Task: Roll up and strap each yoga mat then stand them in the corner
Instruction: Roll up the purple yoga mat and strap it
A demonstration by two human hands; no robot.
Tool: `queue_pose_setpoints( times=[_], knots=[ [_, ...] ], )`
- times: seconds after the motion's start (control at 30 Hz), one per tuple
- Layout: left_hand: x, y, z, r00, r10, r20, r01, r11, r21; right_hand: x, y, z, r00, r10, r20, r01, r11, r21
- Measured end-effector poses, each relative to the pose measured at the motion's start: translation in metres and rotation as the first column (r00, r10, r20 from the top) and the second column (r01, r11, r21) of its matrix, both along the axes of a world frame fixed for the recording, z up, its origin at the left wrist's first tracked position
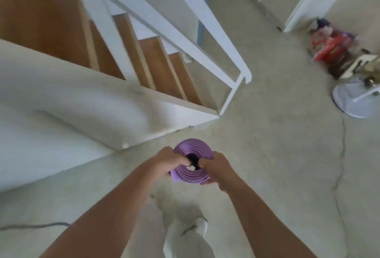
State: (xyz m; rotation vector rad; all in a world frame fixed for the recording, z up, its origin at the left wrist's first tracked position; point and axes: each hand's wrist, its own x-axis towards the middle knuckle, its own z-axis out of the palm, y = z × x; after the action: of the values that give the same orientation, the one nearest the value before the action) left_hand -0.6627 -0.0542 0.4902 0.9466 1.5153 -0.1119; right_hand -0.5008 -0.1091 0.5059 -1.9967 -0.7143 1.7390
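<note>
Head view: nearest, below the hands, pale trousers (185, 243) and a white shoe (200, 227) are seen on the floor (267, 175). Both forearms are stretched forward, and a rolled purple mat (193, 146) is held between the hands, seen end-on so that its spiral layers show. Whether its far end is set on the floor cannot be told. The left hand (164, 163) is curled round the mat's left side and the right hand (219, 168) round its right side, with fingertips brought in at the dark centre hole. Right of the right hand, a thin cable (341, 154) is laid along the floor up to a white fan base (349, 103). Beyond the left hand, wooden stairs (148, 60) with a white railing (185, 25) are seen. Far right of the hands, blurred red bags (333, 49) are heaped by a wall.
</note>
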Motion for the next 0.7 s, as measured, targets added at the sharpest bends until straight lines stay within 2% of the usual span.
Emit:
queue_pose_setpoints(
  times=[0.17,0.27,0.33,0.4,0.53,0.63,0.7],
  knots=[
    [-0.174,-0.019,0.068,0.987,0.159,-0.028,-0.157,0.987,0.041,-0.149,0.037,0.057,0.921,0.39,0.005,-0.389,0.918,0.075],
    [-0.278,-0.056,0.085,0.95,0.308,-0.05,-0.303,0.949,0.086,-0.256,0.041,0.08,0.795,0.605,0.039,-0.604,0.784,0.14],
    [-0.347,-0.088,0.093,0.886,0.462,-0.046,-0.453,0.882,0.132,-0.336,0.039,0.082,0.691,0.72,0.071,-0.719,0.673,0.171],
    [-0.407,-0.12,0.1,0.79,0.613,-0.011,-0.605,0.782,0.151,-0.412,0.036,0.075,0.596,0.796,0.105,-0.795,0.565,0.223],
    [-0.534,-0.185,0.082,0.482,0.872,0.085,-0.864,0.457,0.212,-0.579,0.01,0.068,0.482,0.862,0.157,-0.855,0.425,0.296],
    [-0.614,-0.229,0.064,0.249,0.958,0.144,-0.957,0.22,0.189,-0.686,-0.021,0.059,0.41,0.902,0.133,-0.873,0.345,0.345],
    [-0.657,-0.252,0.065,0.132,0.977,0.166,-0.979,0.102,0.176,-0.745,-0.037,0.052,0.326,0.938,0.119,-0.89,0.262,0.373]
  ],
)
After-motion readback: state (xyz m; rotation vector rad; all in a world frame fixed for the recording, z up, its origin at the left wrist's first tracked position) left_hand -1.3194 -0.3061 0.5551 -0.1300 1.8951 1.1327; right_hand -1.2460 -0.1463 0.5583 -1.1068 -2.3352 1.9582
